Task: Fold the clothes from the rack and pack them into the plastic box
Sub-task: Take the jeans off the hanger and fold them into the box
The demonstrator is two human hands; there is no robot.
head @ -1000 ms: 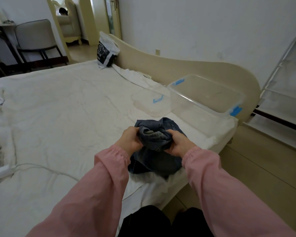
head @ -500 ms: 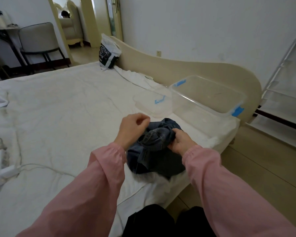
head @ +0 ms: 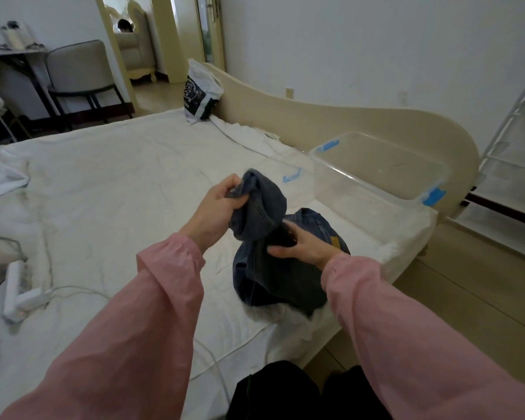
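Observation: a dark denim garment (head: 281, 272) lies bunched on the near right corner of the bed (head: 119, 183), just short of the clear plastic box (head: 376, 180), which stands farther right against the footboard and shows no clothing inside. The left hand (head: 217, 207) is closed in a fist round one twisted end of the denim and holds it raised above the heap. The right hand (head: 300, 247) has its fingers curled into the fabric lower down, pinning the bulk to the mattress. Assessment: the garment is not yet flat, so folding proper has not begun. Recommendation: draw the raised end out to the left until the twist clears, lay the piece flat on the open sheet, align seams and hems, then fold it to fit the box. Risk: the heap sits close to the bed edge and could slide off.
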